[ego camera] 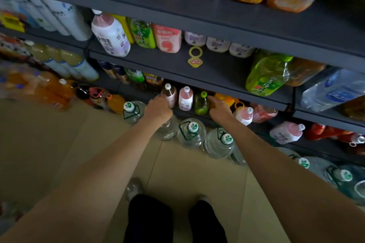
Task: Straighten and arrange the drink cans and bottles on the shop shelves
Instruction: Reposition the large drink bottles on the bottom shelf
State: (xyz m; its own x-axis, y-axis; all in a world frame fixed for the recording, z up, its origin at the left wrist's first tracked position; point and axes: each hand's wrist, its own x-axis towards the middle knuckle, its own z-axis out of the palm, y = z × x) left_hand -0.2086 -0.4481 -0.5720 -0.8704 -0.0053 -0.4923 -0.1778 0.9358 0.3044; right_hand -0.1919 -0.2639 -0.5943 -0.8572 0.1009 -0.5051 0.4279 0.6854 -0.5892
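Both arms reach down to the lowest shelf. My left hand point(159, 107) curls against the side of a pink bottle with a white cap point(170, 93). To its right stand a pale pink bottle point(185, 98) and a green bottle with a green cap point(201, 103). My right hand point(219, 109) reaches behind the green bottle toward an orange bottle point(225, 98); its fingertips are hidden, so its hold is unclear.
Large clear water jugs point(191, 132) stand on the tiled floor in front of the bottom shelf. A yellow hang tag point(195, 57) lies on the grey middle shelf point(223, 69) between a white bottle point(110, 35) and a tilted green bottle point(266, 73).
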